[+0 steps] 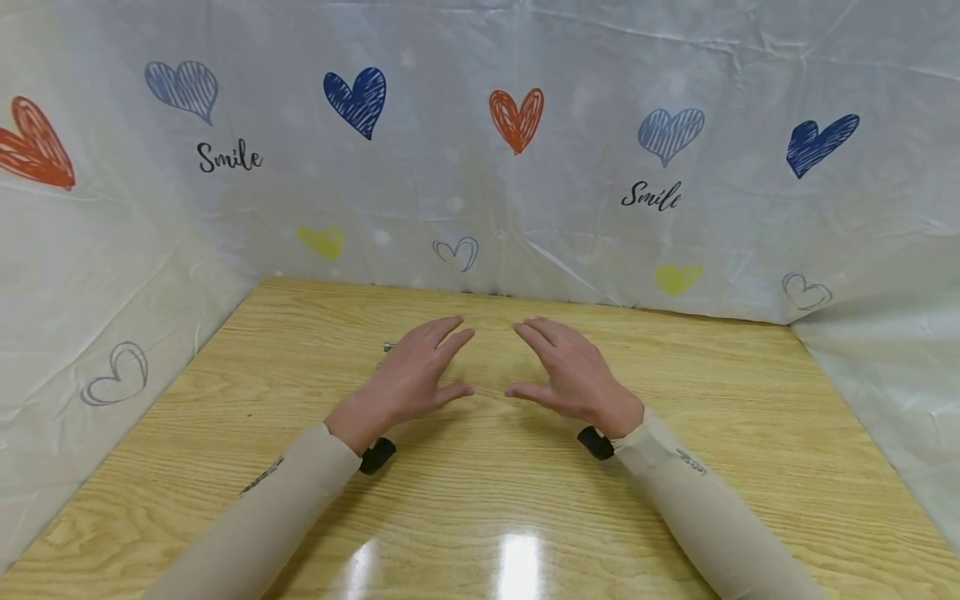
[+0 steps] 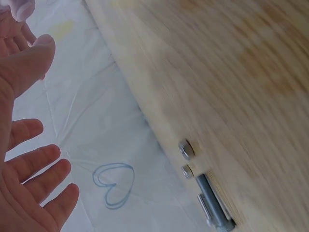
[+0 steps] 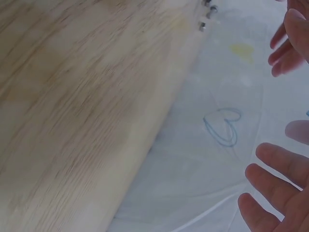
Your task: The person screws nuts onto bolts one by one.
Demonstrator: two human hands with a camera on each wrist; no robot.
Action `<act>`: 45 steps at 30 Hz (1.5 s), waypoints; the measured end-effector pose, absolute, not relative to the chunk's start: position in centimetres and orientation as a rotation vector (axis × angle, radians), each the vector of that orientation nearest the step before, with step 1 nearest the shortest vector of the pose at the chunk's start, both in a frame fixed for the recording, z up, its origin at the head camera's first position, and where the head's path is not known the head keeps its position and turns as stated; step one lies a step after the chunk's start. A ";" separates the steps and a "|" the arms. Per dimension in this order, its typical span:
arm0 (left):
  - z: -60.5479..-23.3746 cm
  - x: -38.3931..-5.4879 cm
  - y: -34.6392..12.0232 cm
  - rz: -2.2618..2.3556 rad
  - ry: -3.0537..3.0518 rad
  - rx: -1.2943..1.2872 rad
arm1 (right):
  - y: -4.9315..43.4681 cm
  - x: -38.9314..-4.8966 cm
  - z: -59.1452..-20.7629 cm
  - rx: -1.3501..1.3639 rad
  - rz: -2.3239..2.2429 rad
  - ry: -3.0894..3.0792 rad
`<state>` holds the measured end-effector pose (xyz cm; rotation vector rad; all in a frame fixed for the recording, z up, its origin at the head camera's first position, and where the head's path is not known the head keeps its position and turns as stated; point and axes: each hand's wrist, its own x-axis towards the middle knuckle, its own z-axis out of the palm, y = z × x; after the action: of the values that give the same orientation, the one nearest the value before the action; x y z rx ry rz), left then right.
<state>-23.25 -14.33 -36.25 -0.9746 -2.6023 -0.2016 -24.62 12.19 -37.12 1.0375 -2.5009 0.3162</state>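
My left hand [image 1: 408, 375] hovers over the wooden table [image 1: 465, 492], fingers spread and nothing held. Facing it across a gap, my right hand [image 1: 573, 371] has its fingers apart and is likewise bare of any object. Small metal parts lie on the table by my left hand, which mostly hides them from above; one silvery piece [image 1: 388, 346] peeks out past the knuckles. The left wrist view shows a larger nut-like piece [image 2: 186, 149], a smaller one [image 2: 187, 171], and a grey metal cylinder [image 2: 211, 200] with a thinner metal rod [image 2: 204, 209] alongside.
A white cloth [image 1: 450, 192] printed with hearts and "Smile" hangs along the back edge and both sides of the table. Dark wrist straps [image 1: 377, 456] show under the hands, and beige sleeves [image 1: 262, 517] cover the forearms.
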 end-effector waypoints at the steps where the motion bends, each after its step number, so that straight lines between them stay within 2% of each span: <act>1: -36.3 -23.2 -14.5 -0.205 -2.606 -0.972 | 12.1 -24.6 -37.1 1.038 0.315 -2.503; 45: -36.8 -23.2 -21.6 -0.259 -2.735 -0.883 | 9.0 -25.4 -37.5 1.090 0.297 -2.571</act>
<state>-23.19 -21.60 -36.79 -0.8832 -2.7352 -0.2588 -25.44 9.01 -37.54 1.0903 -2.5714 0.2973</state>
